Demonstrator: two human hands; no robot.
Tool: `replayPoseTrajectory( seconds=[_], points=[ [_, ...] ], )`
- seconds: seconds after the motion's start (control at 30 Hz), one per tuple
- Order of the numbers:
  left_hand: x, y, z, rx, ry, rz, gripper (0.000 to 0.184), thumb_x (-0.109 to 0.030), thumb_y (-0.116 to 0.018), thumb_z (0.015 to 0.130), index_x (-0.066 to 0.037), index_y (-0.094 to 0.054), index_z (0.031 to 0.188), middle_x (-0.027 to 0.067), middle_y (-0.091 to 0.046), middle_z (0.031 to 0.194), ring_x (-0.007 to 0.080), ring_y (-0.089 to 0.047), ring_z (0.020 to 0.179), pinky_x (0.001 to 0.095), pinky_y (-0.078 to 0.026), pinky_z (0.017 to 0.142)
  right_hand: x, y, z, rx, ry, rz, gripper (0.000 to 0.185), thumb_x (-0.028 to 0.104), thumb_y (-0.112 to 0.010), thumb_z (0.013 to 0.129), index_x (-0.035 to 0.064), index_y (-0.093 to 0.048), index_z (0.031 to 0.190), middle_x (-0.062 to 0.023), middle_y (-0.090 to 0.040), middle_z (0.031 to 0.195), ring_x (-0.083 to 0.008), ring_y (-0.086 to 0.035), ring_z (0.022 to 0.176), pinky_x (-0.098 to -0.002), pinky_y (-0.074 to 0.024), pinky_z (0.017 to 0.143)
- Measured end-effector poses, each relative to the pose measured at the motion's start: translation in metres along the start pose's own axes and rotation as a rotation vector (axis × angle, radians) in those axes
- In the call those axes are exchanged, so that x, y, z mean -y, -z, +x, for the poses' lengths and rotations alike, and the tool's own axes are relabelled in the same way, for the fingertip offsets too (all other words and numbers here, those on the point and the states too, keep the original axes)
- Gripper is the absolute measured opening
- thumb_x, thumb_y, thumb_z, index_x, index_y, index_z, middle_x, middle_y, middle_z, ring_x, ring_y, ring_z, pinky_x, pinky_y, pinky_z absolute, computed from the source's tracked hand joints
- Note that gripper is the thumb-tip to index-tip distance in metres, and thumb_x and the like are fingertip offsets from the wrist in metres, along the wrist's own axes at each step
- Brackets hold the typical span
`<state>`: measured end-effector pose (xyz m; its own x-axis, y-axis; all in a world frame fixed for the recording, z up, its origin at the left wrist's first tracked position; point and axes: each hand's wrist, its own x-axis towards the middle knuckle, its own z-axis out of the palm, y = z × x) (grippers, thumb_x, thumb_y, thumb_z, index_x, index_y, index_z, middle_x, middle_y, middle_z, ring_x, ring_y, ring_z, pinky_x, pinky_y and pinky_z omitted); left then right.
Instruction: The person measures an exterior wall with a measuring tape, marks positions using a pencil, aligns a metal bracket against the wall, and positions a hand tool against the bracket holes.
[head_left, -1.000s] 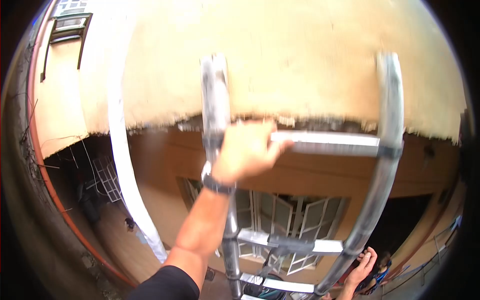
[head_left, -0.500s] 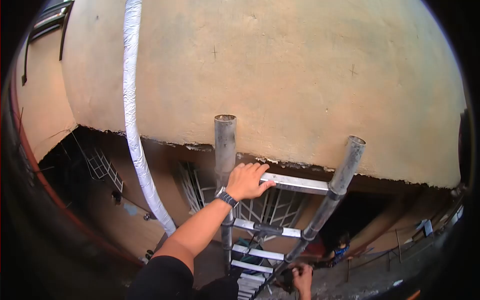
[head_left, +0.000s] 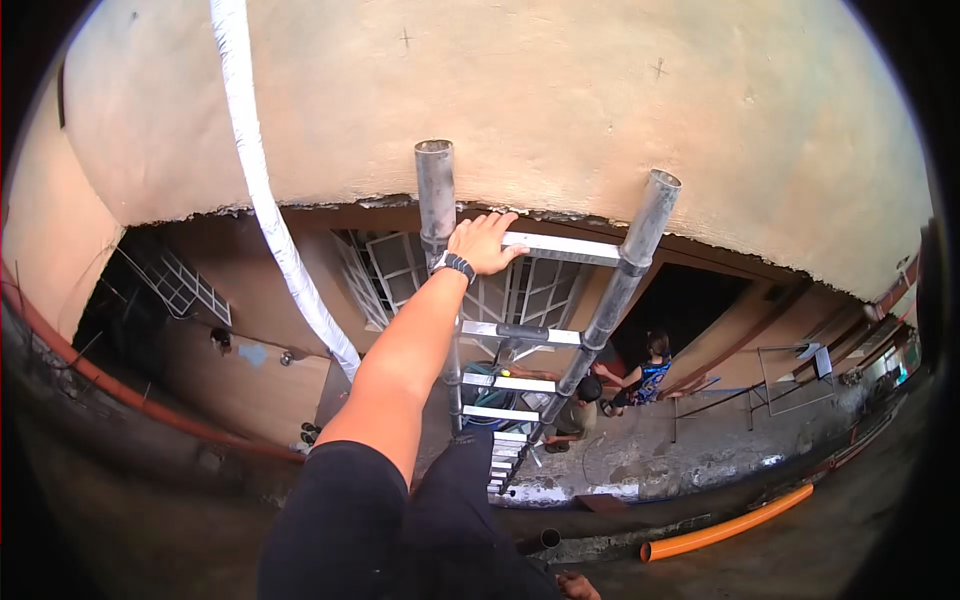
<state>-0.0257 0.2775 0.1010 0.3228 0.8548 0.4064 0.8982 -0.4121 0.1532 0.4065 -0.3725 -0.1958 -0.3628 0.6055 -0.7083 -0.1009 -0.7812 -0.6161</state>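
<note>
My left hand (head_left: 482,243) lies over the left end of the ladder's top rung (head_left: 560,247), fingers curled over its far side and the thumb along the near side. A dark band circles that wrist. The telescopic ladder (head_left: 612,300) has grey tubular rails with open tops and leans near the wall edge. Only part of my right hand (head_left: 577,586) shows at the bottom edge, low by my body; its fingers are mostly cut off. Near it is a dark round-ended tube (head_left: 547,541), and I cannot tell whether the hand touches it.
A beige wall (head_left: 540,90) with pencilled crosses ends in a rough lower edge. A white wrapped pipe (head_left: 262,180) runs down on the left. Far below are a person in a blue patterned top (head_left: 652,380), another crouching person (head_left: 578,415), window grilles (head_left: 375,275) and an orange pipe (head_left: 728,523).
My view has tilted down, so the ladder and wall sit higher and more ground shows. My right hand has dropped toward the bottom edge. My left hand stays on the rung.
</note>
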Motion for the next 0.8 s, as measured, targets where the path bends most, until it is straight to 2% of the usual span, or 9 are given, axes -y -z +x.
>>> replayPoseTrajectory(
  seconds=[0.07, 0.23, 0.27, 0.37, 0.47, 0.53, 0.6, 0.7, 0.8],
  points=[
    [-0.003, 0.006, 0.0, 0.057, 0.039, -0.013, 0.077, -0.067, -0.059, 0.094, -0.014, -0.05, 0.149, 0.0119, -0.063, 0.135, 0.0321, -0.059, 0.127, 0.0507, -0.046, 0.1, 0.001, -0.006, -0.02, 0.042, 0.061, 0.094, 0.042, 0.044, -0.073, 0.091, 0.0094, -0.066, 0.114, -0.0041, -0.07, 0.103, -0.0175, -0.063, 0.088, -0.0373, -0.0481, 0.076],
    [-0.002, 0.005, -0.002, 0.048, 0.034, 0.005, 0.076, -0.066, -0.06, 0.093, -0.015, -0.051, 0.148, 0.0119, -0.062, 0.138, 0.032, -0.059, 0.128, 0.0513, -0.046, 0.102, -0.095, 0.073, 0.058, -0.304, -0.078, -0.176, 0.039, 0.034, -0.074, 0.095, 0.0017, -0.067, 0.114, -0.0118, -0.073, 0.096, -0.0247, -0.069, 0.086, -0.0401, -0.0549, 0.076],
    [-0.002, 0.005, 0.0, 0.037, 0.03, 0.009, 0.075, -0.066, -0.06, 0.093, -0.015, -0.052, 0.148, 0.0118, -0.063, 0.138, 0.0319, -0.059, 0.128, 0.0515, -0.047, 0.101, -0.075, 0.066, 0.07, -0.504, -0.313, -0.299, 0.034, 0.027, -0.074, 0.095, -0.0004, -0.073, 0.116, -0.0139, -0.076, 0.096, -0.0253, -0.074, 0.083, -0.0392, -0.0593, 0.072],
    [-0.002, 0.006, 0.001, 0.032, 0.007, -0.009, 0.071, -0.065, -0.06, 0.094, -0.015, -0.056, 0.143, 0.0108, -0.066, 0.133, 0.0316, -0.061, 0.126, 0.0514, -0.048, 0.098, -0.025, 0.045, 0.067, -0.564, -0.142, -0.297, 0.034, 0.027, -0.072, 0.098, -0.002, -0.072, 0.116, -0.0105, -0.076, 0.095, -0.0226, -0.075, 0.083, -0.0364, -0.0604, 0.071],
    [-0.001, 0.005, 0.002, 0.027, 0.002, -0.009, 0.071, -0.066, -0.06, 0.094, -0.014, -0.057, 0.143, 0.0109, -0.066, 0.132, 0.032, -0.061, 0.124, 0.0506, -0.049, 0.097, 0.012, 0.029, 0.075, -0.684, -0.173, -0.326, 0.034, 0.026, -0.071, 0.099, -0.0034, -0.071, 0.116, -0.0119, -0.075, 0.097, -0.0218, -0.075, 0.084, -0.0357, -0.0609, 0.071],
    [-0.003, 0.009, 0.002, 0.058, 0.016, -0.01, 0.071, -0.066, -0.061, 0.093, -0.014, -0.058, 0.142, 0.0115, -0.067, 0.13, 0.0322, -0.062, 0.123, 0.0498, -0.049, 0.097, 0.013, 0.03, 0.091, -0.67, -0.128, -0.258, 0.031, 0.026, -0.071, 0.1, -0.0009, -0.07, 0.117, -0.012, -0.074, 0.097, -0.0214, -0.074, 0.084, -0.0345, -0.0605, 0.07],
    [-0.003, 0.009, 0.0, 0.024, 0.012, -0.022, 0.071, -0.066, -0.062, 0.093, -0.014, -0.058, 0.141, 0.0126, -0.069, 0.128, 0.0321, -0.063, 0.121, 0.0497, -0.049, 0.097, 0.008, 0.036, 0.111, -0.645, -0.082, -0.389, 0.033, 0.032, -0.074, 0.095, 0.0011, -0.076, 0.108, -0.0076, -0.075, 0.083, -0.0163, -0.071, 0.073, -0.0352, -0.0561, 0.065],
    [-0.006, 0.012, 0.001, 0.047, 0.055, -0.03, 0.072, -0.067, -0.063, 0.092, -0.014, -0.059, 0.141, 0.0138, -0.069, 0.126, 0.0321, -0.064, 0.121, 0.0494, -0.048, 0.099, 0.021, 0.035, 0.125, -0.531, -0.093, -0.443, 0.03, 0.025, -0.072, 0.099, 0.0001, -0.069, 0.116, -0.0097, -0.073, 0.091, -0.0184, -0.07, 0.08, -0.0315, -0.0575, 0.068],
    [-0.006, 0.012, -0.001, 0.024, 0.052, -0.049, 0.072, -0.066, -0.063, 0.092, -0.013, -0.059, 0.141, 0.014, -0.07, 0.125, 0.0312, -0.064, 0.121, 0.048, -0.047, 0.101, 0.035, 0.024, 0.118, -0.595, -0.023, -0.459, 0.031, 0.024, -0.073, 0.099, -0.0011, -0.069, 0.116, -0.0091, -0.073, 0.091, -0.0171, -0.069, 0.078, -0.031, -0.0563, 0.068]
  ],
)
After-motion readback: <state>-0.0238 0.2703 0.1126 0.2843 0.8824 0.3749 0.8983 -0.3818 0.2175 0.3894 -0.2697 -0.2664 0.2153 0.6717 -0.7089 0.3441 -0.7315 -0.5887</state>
